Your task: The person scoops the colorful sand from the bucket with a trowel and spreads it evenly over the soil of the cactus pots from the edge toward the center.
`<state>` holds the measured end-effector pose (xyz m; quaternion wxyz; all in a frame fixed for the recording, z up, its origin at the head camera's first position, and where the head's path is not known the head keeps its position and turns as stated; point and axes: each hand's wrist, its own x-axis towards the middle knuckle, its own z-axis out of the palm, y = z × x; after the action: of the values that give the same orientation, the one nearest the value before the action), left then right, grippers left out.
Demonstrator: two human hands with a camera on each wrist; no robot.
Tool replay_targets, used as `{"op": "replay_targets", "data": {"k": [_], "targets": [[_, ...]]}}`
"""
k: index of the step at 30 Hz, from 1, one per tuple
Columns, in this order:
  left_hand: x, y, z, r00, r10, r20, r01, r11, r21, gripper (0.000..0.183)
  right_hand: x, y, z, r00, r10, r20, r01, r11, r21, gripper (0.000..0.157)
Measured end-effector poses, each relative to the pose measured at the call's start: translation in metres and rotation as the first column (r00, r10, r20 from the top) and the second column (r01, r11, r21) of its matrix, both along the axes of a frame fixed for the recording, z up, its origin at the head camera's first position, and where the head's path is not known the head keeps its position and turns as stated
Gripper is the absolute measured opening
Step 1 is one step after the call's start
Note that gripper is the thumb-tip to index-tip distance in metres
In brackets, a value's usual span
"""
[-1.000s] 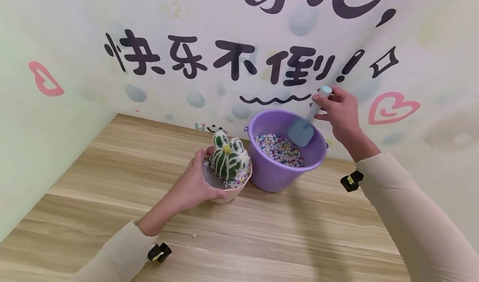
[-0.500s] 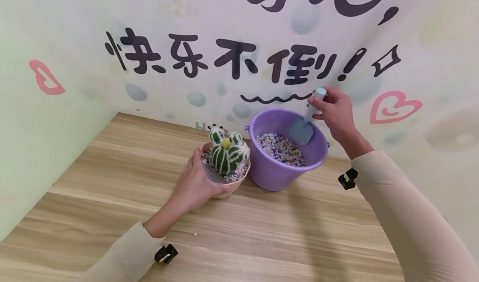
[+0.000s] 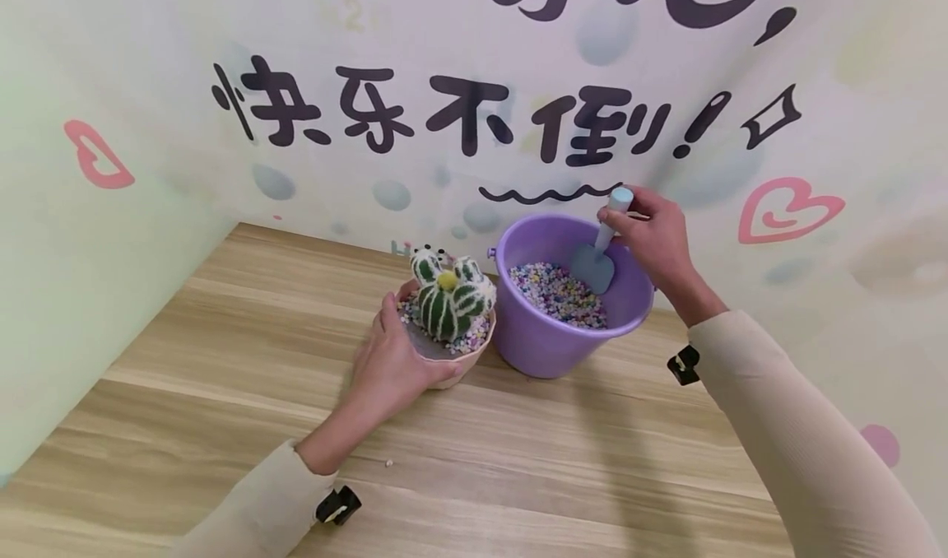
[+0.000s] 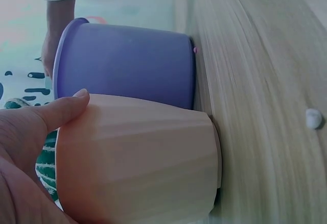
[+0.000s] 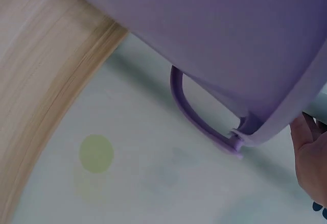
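My left hand (image 3: 392, 365) grips a pale pink flowerpot (image 4: 138, 157), thumb along its near side and fingers round the left rim. In the pot stands a fuzzy green-and-white toy cactus (image 3: 442, 311) with a yellow tuft, set among small coloured beads on a grey surface. Just right of it is a purple bucket (image 3: 536, 340), partly filled with multicoloured beads (image 3: 551, 290). At the bucket's far right rim, my right hand (image 3: 657, 233) holds a light blue toy shovel (image 3: 592, 268) by its handle. The blade points down inside the bucket, close to the beads.
A wooden tabletop (image 3: 481, 484) lies below, with one stray bead (image 3: 388, 462) near my left forearm. Behind rises a printed wall cloth (image 3: 370, 179) with dark lettering. The bucket's purple handle (image 5: 199, 124) hangs on its outer side in the right wrist view.
My right hand has moved left and slightly down, bringing the shovel handle more over the bucket. My left hand has shifted the pot slightly toward the back.
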<state>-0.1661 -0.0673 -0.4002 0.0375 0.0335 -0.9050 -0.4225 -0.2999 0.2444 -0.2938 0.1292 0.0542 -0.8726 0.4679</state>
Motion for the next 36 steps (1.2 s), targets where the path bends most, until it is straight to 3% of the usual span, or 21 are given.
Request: {"op": "replay_targets", "data": {"k": [10, 17, 31, 36], "targets": [[0.0, -0.002, 0.0, 1.0, -0.007, -0.024, 0.006, 1.0, -0.009, 0.134, -0.006, 0.004, -0.004, 1.0, 0.006, 0.002, -0.006, 1.0, 0.021, 0.038], [0.0, -0.003, -0.001, 1.0, -0.005, -0.024, 0.004, 1.0, -0.024, 0.138, -0.005, 0.008, -0.01, 1.0, -0.013, 0.023, 0.014, 1.0, -0.018, 0.034], [0.001, -0.001, -0.003, 1.0, -0.015, -0.023, 0.014, 0.999, -0.033, 0.137, -0.001, 0.021, -0.025, 0.998, 0.048, 0.032, -0.046, 0.997, -0.065, 0.041], [0.001, 0.0, -0.004, 0.999, -0.014, -0.038, 0.013, 0.999, -0.031, 0.132, 0.002, 0.023, -0.028, 0.997, 0.078, 0.01, -0.077, 0.994, -0.075, 0.034]]}}
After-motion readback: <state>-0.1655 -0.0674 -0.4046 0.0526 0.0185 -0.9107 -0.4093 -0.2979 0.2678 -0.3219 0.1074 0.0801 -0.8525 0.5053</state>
